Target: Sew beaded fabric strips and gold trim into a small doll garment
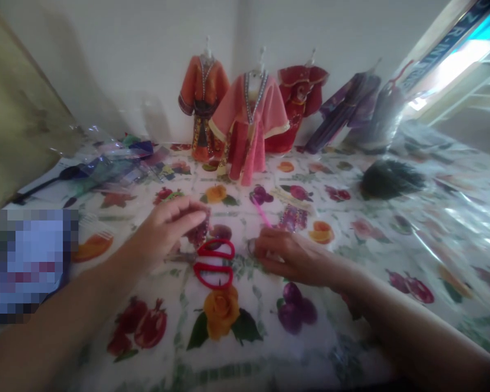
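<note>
My left hand point(182, 218) pinches a small dark-red patterned scrap of fabric point(200, 233) between thumb and fingers, just above the table. Right below it lie scissors point(215, 264) with red handles, their blades pointing left. My right hand point(280, 251) is closed low over the tablecloth, right of the scissors; what its curled fingers hold, if anything, is hidden. Beyond those fingers a thin bright pink strip point(263, 212) slants up and left. Beside it lies a purple glittery piece of fabric point(294, 218).
Small doll dresses stand along the wall: an orange one point(206, 81), a pink one point(251, 155), a red one point(288, 130) and a purple one point(347, 109) leaning. Clear plastic and a black bundle point(392, 178) lie right. Plastic packets point(114, 163) lie left on the fruit-print tablecloth point(155, 294).
</note>
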### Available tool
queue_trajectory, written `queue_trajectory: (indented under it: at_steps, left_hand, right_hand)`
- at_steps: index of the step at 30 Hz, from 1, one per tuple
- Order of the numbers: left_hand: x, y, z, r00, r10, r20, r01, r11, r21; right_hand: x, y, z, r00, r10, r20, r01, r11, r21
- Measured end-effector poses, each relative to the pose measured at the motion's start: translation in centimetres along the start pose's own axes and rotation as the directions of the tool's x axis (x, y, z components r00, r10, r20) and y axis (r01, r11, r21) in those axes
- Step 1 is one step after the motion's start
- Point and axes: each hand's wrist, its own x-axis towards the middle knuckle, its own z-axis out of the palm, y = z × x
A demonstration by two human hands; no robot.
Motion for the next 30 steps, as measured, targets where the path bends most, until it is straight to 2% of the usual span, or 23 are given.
queue_trajectory:
  at_steps: [4,8,11,14,18,21,26,30]
  left_hand:
    - [-0.2,-0.8,0.4,0.990,-0.013,0.140,0.003,0.997,0.072]
    - [-0.6,-1.2,1.5,0.962,-0.094,0.256,0.063,0.990,0.129]
    - [-1.2,-1.5,2.5,0.953,-0.070,0.293,0.038,0.993,0.114]
    - [-1.7,-1.9,3.1,0.942,-0.084,0.325,0.059,0.995,0.086]
    - [-2.3,-2.0,3.5,0.952,-0.042,0.302,0.010,0.994,0.105]
    - [-2.5,-1.9,3.8,0.969,0.008,0.248,-0.038,0.993,0.114]
    - [-2.6,-1.6,3.9,0.982,-0.002,0.191,-0.017,0.995,0.095]
    - [-2.8,-1.2,3.5,0.982,0.024,0.188,-0.073,0.964,0.257]
  right_hand:
    - [-0.1,0.4,0.0,0.990,-0.067,-0.125,0.083,0.989,0.125]
    - [0.1,-0.4,0.7,0.948,-0.074,-0.310,0.139,0.972,0.192]
    - [0.2,-1.2,1.5,0.898,-0.116,-0.424,0.192,0.971,0.140]
    - [0.2,-1.8,2.1,0.862,-0.179,-0.475,0.218,0.976,0.027]
    - [0.2,-2.2,2.5,0.821,-0.250,-0.514,0.232,0.967,-0.102]
    - [0.3,-2.2,2.8,0.803,-0.264,-0.534,0.235,0.964,-0.124]
    - [0.3,-2.1,3.0,0.796,-0.227,-0.561,0.278,0.960,0.008]
    - [-0.1,-2.0,2.0,0.777,-0.153,-0.610,0.307,0.939,0.155]
